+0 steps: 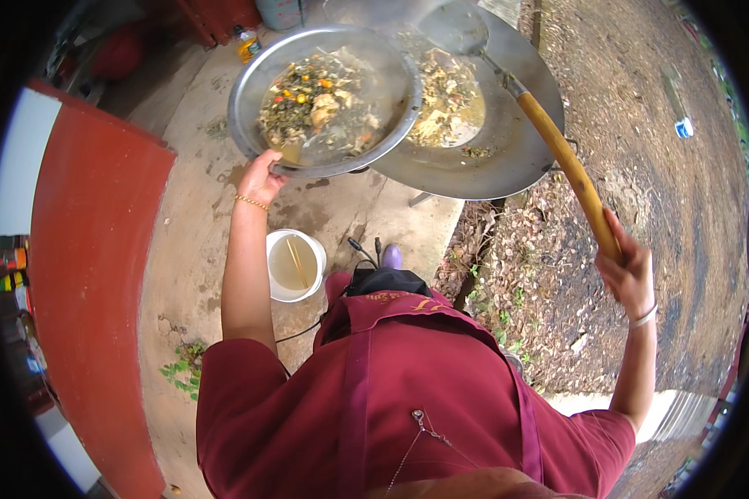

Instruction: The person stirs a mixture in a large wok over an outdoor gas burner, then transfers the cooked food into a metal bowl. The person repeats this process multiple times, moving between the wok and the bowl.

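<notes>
My left hand (262, 177) grips the near rim of a wide metal basin (243, 133), its fingers partly hidden under the edge. Chopped greens, orange and yellow pieces and pale chunks in broth (320, 100) lie inside it. The basin overlaps the left side of a large wok (516, 158), which holds more of the similar food (449, 91). In my right hand (628, 264) is the end of a long wooden handle belonging to a metal ladle (458, 32). The ladle's head is over the far part of the wok, blurred by steam.
A white bucket (273, 274) with liquid and thin sticks stands on the concrete floor (200, 274) near my feet. A bottle of yellow liquid (246, 46) is behind the basin. To the left rises a red wall (91, 283); leaf-strewn dirt (641, 108) lies to the right.
</notes>
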The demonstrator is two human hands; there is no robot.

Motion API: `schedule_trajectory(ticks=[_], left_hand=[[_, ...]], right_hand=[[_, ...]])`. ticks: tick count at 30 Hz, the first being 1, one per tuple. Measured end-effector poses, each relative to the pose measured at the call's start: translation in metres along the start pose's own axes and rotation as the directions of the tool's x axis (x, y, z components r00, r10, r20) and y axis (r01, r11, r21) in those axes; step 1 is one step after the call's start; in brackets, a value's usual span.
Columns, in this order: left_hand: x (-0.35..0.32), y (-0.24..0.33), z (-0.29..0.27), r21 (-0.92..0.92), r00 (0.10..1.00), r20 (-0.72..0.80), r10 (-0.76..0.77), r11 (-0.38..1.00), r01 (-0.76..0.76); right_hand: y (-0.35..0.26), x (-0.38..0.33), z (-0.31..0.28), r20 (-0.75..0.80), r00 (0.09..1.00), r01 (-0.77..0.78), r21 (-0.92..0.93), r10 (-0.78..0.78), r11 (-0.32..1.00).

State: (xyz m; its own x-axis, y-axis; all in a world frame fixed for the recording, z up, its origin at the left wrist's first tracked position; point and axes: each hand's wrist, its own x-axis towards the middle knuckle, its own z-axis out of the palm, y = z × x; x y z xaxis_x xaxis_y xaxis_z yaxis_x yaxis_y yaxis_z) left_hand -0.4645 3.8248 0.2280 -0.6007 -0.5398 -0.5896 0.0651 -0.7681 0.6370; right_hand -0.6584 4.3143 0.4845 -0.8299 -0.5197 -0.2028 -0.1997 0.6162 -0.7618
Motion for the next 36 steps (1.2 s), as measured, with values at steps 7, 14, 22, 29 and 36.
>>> schedule_trajectory(ticks=[7,14,22,29,36], left_hand=[[-0.012,0.003,0.013,0.027,1.0,0.018,0.011,1.0,-0.011],[-0.018,0.001,0.008,0.01,0.999,-0.043,0.015,1.0,-0.014],[-0.024,0.004,0.018,0.059,0.996,-0.089,-0.013,0.998,0.019],[-0.025,0.004,0.016,0.027,0.996,-0.087,-0.002,1.0,0.004],[-0.021,0.006,0.018,0.04,0.999,-0.039,-0.001,0.999,0.002]], right_hand=[[0.057,0.115,-0.06,0.018,0.96,-0.267,-0.248,0.28,0.931],[0.104,0.199,-0.092,0.133,0.922,-0.304,-0.334,0.364,0.892],[0.174,0.266,0.026,0.335,0.919,-0.307,0.276,0.208,0.911],[0.153,0.232,0.083,0.318,0.931,-0.326,0.498,0.181,0.803],[0.137,0.172,0.072,0.272,0.941,-0.325,0.57,0.2,0.755]])
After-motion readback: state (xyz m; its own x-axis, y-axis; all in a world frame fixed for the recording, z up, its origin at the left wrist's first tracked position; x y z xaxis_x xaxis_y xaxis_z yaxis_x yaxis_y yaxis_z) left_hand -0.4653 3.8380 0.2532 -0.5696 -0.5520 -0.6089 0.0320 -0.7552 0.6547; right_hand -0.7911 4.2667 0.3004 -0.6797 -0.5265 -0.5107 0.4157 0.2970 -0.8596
